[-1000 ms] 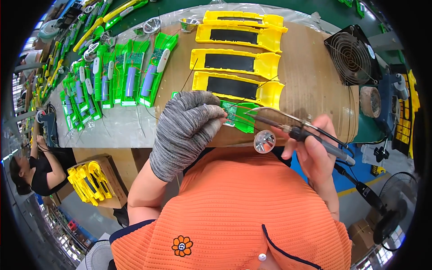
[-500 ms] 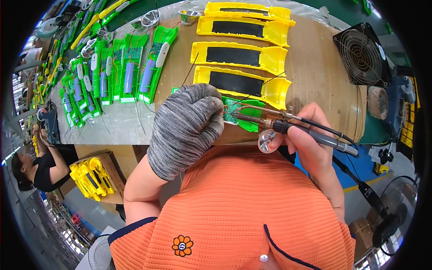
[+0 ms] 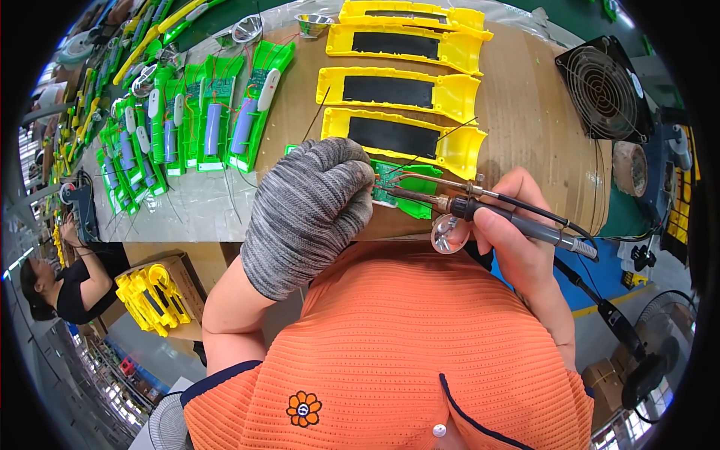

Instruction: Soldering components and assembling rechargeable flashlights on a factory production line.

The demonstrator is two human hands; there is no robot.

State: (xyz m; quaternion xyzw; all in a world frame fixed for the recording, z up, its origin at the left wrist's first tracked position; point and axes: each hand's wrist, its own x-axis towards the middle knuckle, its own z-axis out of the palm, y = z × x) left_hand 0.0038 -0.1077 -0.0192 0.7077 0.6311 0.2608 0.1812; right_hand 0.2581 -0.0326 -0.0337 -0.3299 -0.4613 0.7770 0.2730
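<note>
At the left, a co-worker (image 3: pixel 64 281) in a black top has both hands raised near the table's edge. Right of them, on the near side, a box (image 3: pixel 193 289) holds a heap of yellow shells (image 3: pixel 154 300). Beyond it, on the left part of the table, green casings (image 3: pixel 257 142) lie in an overlapping row, several with a purple battery (image 3: pixel 213 129) and thin wires. Two silver cups (image 3: pixel 247 28) sit past the row's far right end.

Near the middle, the left hand (image 3: pixel 311 217), in a grey knit glove, is clenched with its knuckles up, against the left part of another green casing; I cannot tell what its fingers hold, since they are hidden. That casing lies at the near edge of the cardboard (image 3: pixel 536 112), and its green board (image 3: pixel 385 176) shows just right of the glove. Beyond it, four yellow shells with black pads (image 3: pixel 388 90) lie one behind another.

Farther right, the right hand (image 3: pixel 517 244), bare, grasps a soldering iron (image 3: pixel 459 208) by its handle; the iron and its thin metal tube (image 3: pixel 435 180) point left at the board. A clear-fronted silver reflector (image 3: pixel 451 235) is just under the iron, beside the fingers. At the far right stands a black fan (image 3: pixel 604 94), with a round block (image 3: pixel 630 168) nearer.
</note>
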